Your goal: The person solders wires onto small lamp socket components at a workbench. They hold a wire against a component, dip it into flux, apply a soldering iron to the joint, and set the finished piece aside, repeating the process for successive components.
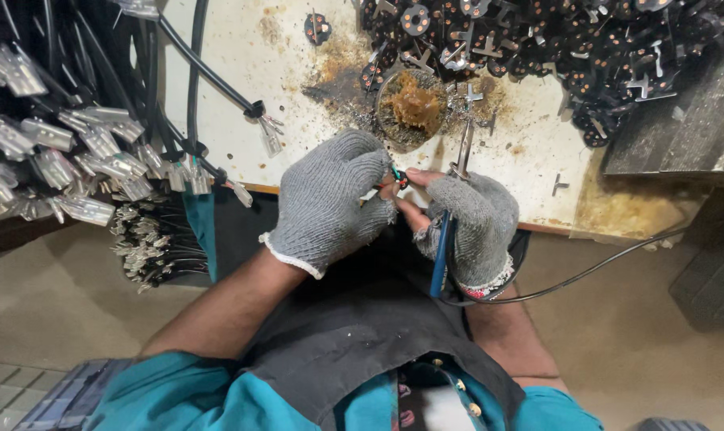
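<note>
Head view: left hand (pixel 330 199), gloved, pinches small round black part (pixel 399 179) at frame centre; right hand (pixel 470 227) grips blue-handled pliers (pixel 450 215), fingertips touching part; brown paste tin (pixel 411 108) just above, on stained table (pixel 242 48)

Gloved left hand (pixel 330 203), right hand (pixel 470 227) gripping pliers (pixel 450 215) (blue-handled), stained workbench (pixel 242 48)

From my seat the light comes from above and is even, brightest on the pale bench top (pixel 242 48), which nearly washes out along its far edge. Glare flashes off the metal terminals (pixel 50 136) at the left. The far right corner sinks into shadow. The middle stays sharp; the edges stretch and soften, and the teal shirt (pixel 178 391) below blurs.
</note>
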